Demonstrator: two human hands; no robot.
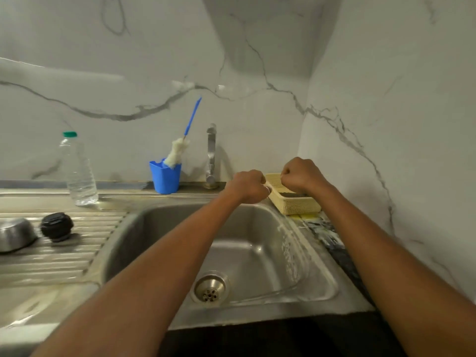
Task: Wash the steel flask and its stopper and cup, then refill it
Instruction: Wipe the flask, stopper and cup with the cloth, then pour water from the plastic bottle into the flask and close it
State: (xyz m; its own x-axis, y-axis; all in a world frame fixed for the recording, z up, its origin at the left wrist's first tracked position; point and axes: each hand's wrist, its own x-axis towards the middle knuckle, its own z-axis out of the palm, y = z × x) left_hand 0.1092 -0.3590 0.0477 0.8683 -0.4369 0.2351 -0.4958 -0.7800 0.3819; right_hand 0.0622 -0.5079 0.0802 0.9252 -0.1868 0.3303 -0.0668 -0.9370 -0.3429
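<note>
Left hand (248, 186) and right hand (301, 176) fisted over the basket (296, 206), sink's (167, 228) back-right corner, contents unclear; stopper (56, 226) and cup (15, 237) well left on drainboard (77, 256), nearer left hand.

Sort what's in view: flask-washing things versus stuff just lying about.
Job: steel cup, black stopper, bottle brush, tap, sink, yellow basket at left hand and right hand.
Lying about: plastic bottle, blue holder.
</note>
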